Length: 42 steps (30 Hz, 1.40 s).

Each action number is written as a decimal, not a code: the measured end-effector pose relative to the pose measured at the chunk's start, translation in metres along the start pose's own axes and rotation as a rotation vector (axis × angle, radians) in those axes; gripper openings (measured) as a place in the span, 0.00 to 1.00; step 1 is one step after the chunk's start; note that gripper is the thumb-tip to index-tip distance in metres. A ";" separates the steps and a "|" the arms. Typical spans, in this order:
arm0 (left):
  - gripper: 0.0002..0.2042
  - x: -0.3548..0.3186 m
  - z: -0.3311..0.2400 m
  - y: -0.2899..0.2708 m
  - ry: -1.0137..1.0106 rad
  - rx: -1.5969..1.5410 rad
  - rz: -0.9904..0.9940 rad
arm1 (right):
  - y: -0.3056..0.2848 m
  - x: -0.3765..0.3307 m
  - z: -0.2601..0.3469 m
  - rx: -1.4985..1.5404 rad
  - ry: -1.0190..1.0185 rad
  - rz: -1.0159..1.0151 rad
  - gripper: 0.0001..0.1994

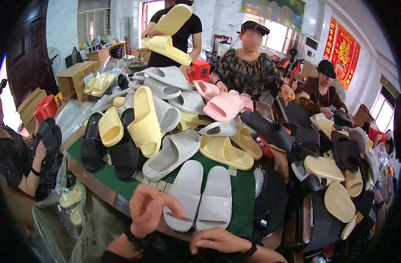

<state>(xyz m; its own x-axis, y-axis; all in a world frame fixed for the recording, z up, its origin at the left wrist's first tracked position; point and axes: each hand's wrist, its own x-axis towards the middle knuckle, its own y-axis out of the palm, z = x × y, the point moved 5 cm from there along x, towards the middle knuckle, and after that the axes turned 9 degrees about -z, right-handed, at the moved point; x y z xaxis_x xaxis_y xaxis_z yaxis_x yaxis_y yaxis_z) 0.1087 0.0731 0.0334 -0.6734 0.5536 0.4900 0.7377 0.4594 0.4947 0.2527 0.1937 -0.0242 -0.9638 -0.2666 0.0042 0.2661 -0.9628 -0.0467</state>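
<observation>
A pair of grey slide slippers, the left slipper (pixel 185 186) and the right slipper (pixel 216 193), lies side by side at the table's near edge, heels toward me. A thin pale strand (pixel 192 224) shows at their heels, between my hands. My left hand (pixel 151 211) is raised just left of the heels, its fingers bent in and closed on the strand. Lower down, in front of the right slipper, is my right hand (pixel 222 240). Its fingers are curled together; whatever they hold is too small or hidden to make out.
Loose slippers crowd the green table top (pixel 121 186), including a yellow slipper (pixel 227 152), a black slipper (pixel 124 158) and a pink slipper (pixel 224 106). Another slipper pile (pixel 325 168) rises at right. People work around the table; one person (pixel 176 37) stands holding yellow slippers.
</observation>
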 end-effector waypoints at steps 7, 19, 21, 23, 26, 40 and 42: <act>0.04 0.033 0.026 -0.051 0.004 0.329 -0.206 | -0.049 -0.099 0.034 0.236 -0.403 -0.852 0.19; 0.20 0.006 0.125 0.015 0.234 1.462 0.636 | -0.087 -0.187 0.030 0.119 -0.671 -1.299 0.18; 0.19 0.007 0.126 0.014 0.311 1.457 0.602 | -0.089 -0.189 0.024 0.142 -0.662 -1.287 0.17; 0.20 0.007 0.123 0.016 0.348 1.459 0.607 | -0.092 -0.192 0.020 0.126 -0.661 -1.350 0.17; 0.21 0.005 0.106 0.025 0.471 1.389 0.604 | -0.101 -0.202 0.014 0.203 -0.680 -1.405 0.16; 0.17 0.235 -0.129 -0.037 0.976 1.799 0.085 | -0.104 -0.203 0.004 0.115 -0.599 -1.450 0.17; 0.16 0.273 -0.140 -0.083 1.101 1.836 0.019 | -0.101 -0.204 0.000 0.068 -0.554 -1.455 0.17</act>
<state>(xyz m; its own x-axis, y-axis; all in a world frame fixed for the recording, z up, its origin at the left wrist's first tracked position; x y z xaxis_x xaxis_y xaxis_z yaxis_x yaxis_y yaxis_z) -0.1438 0.0889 0.2266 0.0868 0.3508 0.9324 -0.5141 0.8175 -0.2597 0.4221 0.3450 -0.0207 -0.2611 0.8959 0.3594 -0.8422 -0.3934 0.3688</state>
